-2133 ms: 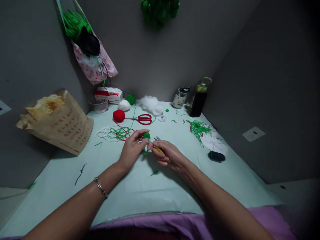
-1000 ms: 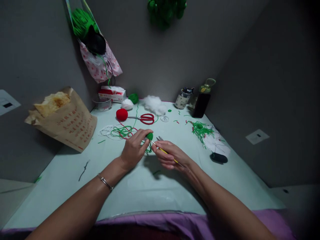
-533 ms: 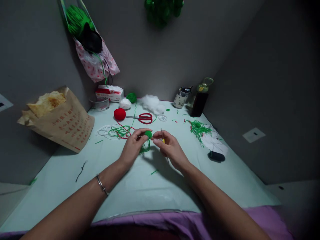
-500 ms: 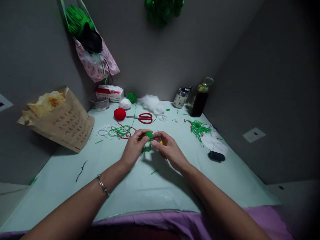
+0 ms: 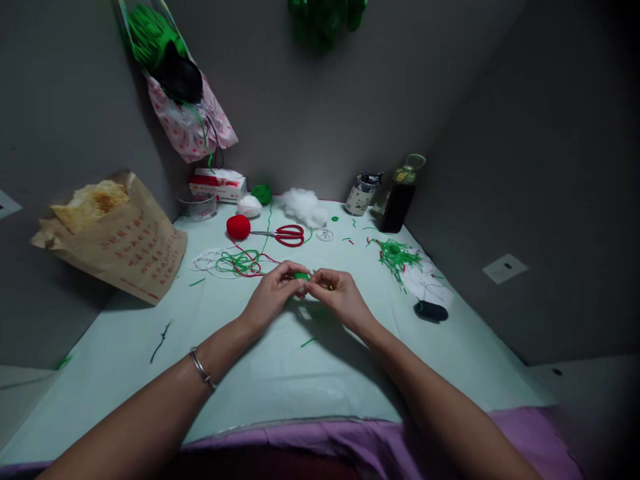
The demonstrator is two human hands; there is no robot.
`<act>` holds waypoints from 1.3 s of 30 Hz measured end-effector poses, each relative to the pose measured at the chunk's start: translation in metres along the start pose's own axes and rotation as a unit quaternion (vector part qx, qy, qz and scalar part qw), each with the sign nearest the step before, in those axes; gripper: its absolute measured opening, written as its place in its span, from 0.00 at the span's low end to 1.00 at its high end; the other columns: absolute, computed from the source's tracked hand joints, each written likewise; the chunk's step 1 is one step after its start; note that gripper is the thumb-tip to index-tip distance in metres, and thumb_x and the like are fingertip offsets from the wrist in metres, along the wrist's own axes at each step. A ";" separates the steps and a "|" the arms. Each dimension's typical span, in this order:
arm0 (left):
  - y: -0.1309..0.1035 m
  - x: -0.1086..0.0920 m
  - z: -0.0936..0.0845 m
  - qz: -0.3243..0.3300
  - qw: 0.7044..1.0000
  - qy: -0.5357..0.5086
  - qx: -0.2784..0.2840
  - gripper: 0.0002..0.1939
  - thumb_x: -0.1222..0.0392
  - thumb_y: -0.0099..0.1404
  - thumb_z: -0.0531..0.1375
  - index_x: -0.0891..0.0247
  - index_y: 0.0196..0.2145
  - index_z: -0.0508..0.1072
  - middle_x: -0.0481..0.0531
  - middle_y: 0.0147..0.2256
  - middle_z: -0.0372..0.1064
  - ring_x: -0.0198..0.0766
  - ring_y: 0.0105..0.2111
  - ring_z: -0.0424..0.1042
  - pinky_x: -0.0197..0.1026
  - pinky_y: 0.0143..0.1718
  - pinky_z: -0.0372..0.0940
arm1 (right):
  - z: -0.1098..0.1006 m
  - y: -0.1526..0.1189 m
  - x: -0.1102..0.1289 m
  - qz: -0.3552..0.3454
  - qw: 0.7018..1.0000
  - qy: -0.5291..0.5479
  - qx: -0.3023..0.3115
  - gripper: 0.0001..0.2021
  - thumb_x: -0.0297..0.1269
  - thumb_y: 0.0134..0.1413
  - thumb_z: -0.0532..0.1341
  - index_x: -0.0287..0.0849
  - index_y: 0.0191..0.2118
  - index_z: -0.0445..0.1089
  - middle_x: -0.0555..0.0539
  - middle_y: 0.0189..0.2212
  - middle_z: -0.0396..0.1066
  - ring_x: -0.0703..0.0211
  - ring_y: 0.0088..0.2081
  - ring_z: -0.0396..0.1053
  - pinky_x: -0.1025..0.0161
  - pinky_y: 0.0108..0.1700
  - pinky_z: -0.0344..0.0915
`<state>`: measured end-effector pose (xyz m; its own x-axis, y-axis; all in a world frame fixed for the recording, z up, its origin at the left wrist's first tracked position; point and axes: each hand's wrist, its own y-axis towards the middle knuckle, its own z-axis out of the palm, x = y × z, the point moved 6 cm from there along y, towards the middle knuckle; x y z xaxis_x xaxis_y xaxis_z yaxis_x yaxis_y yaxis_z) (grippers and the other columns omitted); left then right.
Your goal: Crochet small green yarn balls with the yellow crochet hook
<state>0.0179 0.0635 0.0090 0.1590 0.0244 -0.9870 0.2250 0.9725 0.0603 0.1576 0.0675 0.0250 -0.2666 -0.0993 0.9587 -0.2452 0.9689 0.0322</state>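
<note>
Left hand (image 5: 273, 297) pinches a small green crochet piece (image 5: 301, 275) in its fingertips; right hand (image 5: 341, 297) meets it, closed on a yellow hook (image 5: 329, 287). The piece sits just in front of the yarn tangle (image 5: 240, 263), with the red scissors (image 5: 285, 235) and white stuffing (image 5: 304, 207) well behind that tangle. Judged from its size, the piece is small and seemingly unstuffed, so most stitching remains.

The table (image 5: 260, 373) is pale mint green with a purple cloth (image 5: 350, 447) along its near edge, and the walls (image 5: 450, 100) are grey. On it lie red-handled scissors (image 5: 287, 235), a red ball (image 5: 238, 227), white stuffing (image 5: 303, 207) and tangled green, red and white yarn (image 5: 235, 263). The brown paper bag (image 5: 125, 247) bears red print, the hanging bag (image 5: 193, 130) looks pink with red spots, and the small piece (image 5: 301, 275) between the hands is green.
</note>
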 end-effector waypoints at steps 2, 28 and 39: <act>0.000 0.000 -0.001 -0.009 1.000 -0.005 0.019 0.13 0.56 0.61 0.66 0.61 0.44 0.76 0.49 0.35 0.75 0.39 0.34 0.75 0.42 0.41 0.68 | -0.004 0.000 0.000 -0.004 1.000 -0.011 -0.010 0.17 0.49 0.50 0.67 0.40 0.23 0.70 0.55 0.18 0.58 0.66 0.23 0.50 0.65 0.26 0.45; 0.000 0.006 0.002 -0.032 0.998 -0.021 0.041 0.11 0.55 0.64 0.63 0.63 0.42 0.70 0.50 0.33 0.75 0.38 0.33 0.75 0.43 0.39 0.68 | -0.002 -0.008 0.009 -0.062 0.985 -0.160 -0.001 0.15 0.42 0.61 0.60 0.41 0.25 0.69 0.55 0.19 0.58 0.66 0.24 0.53 0.65 0.28 0.48; 0.006 0.008 -0.006 -0.005 0.999 -0.004 -0.036 0.10 0.66 0.54 0.66 0.62 0.33 0.70 0.42 0.27 0.65 0.31 0.24 0.62 0.36 0.27 0.56 | 0.017 -0.016 0.012 -0.082 0.987 -0.127 0.049 0.13 0.38 0.62 0.56 0.43 0.25 0.61 0.55 0.21 0.57 0.63 0.26 0.54 0.63 0.32 0.50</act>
<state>0.0151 0.0706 0.0003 0.1652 0.0128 -0.9862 0.1560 0.9870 0.0389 0.1427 0.0467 0.0314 -0.4379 -0.3188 0.8406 -0.3907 0.9096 0.1414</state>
